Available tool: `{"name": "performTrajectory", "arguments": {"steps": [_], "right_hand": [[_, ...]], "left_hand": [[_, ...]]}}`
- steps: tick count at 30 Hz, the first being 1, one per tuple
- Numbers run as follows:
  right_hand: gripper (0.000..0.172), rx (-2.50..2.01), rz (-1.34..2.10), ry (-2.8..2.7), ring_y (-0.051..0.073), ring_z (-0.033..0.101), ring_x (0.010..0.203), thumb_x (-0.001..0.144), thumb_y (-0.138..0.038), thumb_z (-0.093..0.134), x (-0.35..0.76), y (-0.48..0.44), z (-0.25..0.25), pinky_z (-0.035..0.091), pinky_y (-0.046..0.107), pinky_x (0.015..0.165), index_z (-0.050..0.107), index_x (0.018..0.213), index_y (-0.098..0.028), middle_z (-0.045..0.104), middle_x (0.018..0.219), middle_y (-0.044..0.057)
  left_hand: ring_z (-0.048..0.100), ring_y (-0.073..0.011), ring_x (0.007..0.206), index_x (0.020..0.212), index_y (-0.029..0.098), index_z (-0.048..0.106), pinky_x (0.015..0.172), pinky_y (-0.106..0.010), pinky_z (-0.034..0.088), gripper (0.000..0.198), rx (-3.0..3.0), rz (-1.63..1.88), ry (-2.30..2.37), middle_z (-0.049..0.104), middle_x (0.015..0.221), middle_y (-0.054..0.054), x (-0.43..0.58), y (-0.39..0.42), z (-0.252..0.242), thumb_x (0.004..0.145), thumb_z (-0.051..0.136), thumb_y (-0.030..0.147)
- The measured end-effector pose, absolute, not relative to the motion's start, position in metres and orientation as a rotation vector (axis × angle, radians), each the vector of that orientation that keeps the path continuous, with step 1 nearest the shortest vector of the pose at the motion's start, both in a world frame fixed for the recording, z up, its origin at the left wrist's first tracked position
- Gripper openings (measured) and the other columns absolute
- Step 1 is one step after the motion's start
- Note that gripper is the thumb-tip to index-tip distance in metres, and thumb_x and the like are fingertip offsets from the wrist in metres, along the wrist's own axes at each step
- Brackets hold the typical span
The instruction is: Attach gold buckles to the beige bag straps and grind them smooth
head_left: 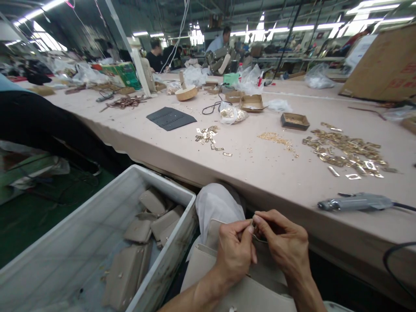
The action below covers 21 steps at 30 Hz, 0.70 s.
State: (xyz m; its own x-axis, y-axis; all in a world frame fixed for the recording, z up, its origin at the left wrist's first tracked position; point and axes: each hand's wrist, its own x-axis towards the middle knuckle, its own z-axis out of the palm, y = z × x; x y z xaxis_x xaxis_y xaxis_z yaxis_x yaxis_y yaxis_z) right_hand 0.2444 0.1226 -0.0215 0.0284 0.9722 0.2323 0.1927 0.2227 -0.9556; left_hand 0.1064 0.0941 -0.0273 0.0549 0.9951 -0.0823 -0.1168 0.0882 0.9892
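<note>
A beige handbag [250, 294] rests on my lap, its flap raised. Above it my left hand [235, 249] and my right hand [284, 240] meet with fingertips pinched together. Whatever small thing sits between the fingertips is mostly hidden; it lies close to the edge of the bag's flap. Both hands are closed. Under the bag shows a sheer white cloth [216, 201] over my knee. On the table to the right lies a grey electric screwdriver [357, 202], apart from my hands.
Left of me a white bin [169, 264] holds several beige bags [126, 273]. The table [253, 182] carries gold metal plates [351, 149], tiny gold fittings [276, 141], a small box [294, 121] and a dark grey sheet [170, 118]. A person [42, 121] stands at the left.
</note>
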Motion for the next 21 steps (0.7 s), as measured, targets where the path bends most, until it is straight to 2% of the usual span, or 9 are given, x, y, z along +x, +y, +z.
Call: {"name": "performTrajectory", "arguments": {"steps": [4, 9, 15, 21], "right_hand": [[0.013, -1.180, 0.754, -1.429, 0.018, 0.067, 0.077, 0.091, -0.033, 0.079, 0.242, 0.120, -0.017, 0.055, 0.027, 0.066, 0.080, 0.096, -0.021, 0.071, 0.087, 0.005], [0.010, -1.189, 0.715, -1.456, 0.018, 0.066, 0.075, 0.091, -0.031, 0.078, 0.243, 0.118, -0.015, 0.053, 0.027, 0.064, 0.080, 0.095, -0.022, 0.071, 0.086, 0.004], [0.011, -1.210, 0.707, -1.439, 0.017, 0.065, 0.075, 0.091, -0.033, 0.079, 0.245, 0.117, -0.017, 0.052, 0.026, 0.064, 0.080, 0.093, -0.022, 0.071, 0.086, 0.003], [0.020, -1.199, 0.937, -1.498, 0.016, 0.063, 0.074, 0.090, -0.039, 0.079, 0.262, 0.126, -0.017, 0.052, 0.024, 0.062, 0.081, 0.099, -0.021, 0.067, 0.084, 0.004]], "left_hand": [[0.058, -0.0151, 0.053, 0.092, 0.014, 0.078, 0.051, -0.026, 0.040, 0.027, 1.424, 1.285, 1.405, 0.066, 0.067, -0.007, 0.114, 0.088, -0.025, 0.100, 0.061, 0.033], [0.061, -0.0201, 0.060, 0.094, 0.014, 0.071, 0.059, -0.032, 0.044, 0.023, 1.814, 1.389, 1.512, 0.068, 0.072, -0.010, 0.123, 0.089, -0.033, 0.101, 0.049, 0.017], [0.062, -0.0219, 0.066, 0.090, 0.017, 0.064, 0.062, -0.035, 0.043, 0.022, 1.925, 1.366, 1.476, 0.066, 0.075, -0.008, 0.124, 0.089, -0.035, 0.101, 0.045, 0.014], [0.059, -0.0207, 0.064, 0.085, 0.018, 0.061, 0.061, -0.035, 0.039, 0.021, 1.926, 1.351, 1.495, 0.063, 0.072, -0.006, 0.122, 0.088, -0.032, 0.099, 0.046, 0.013]]}}
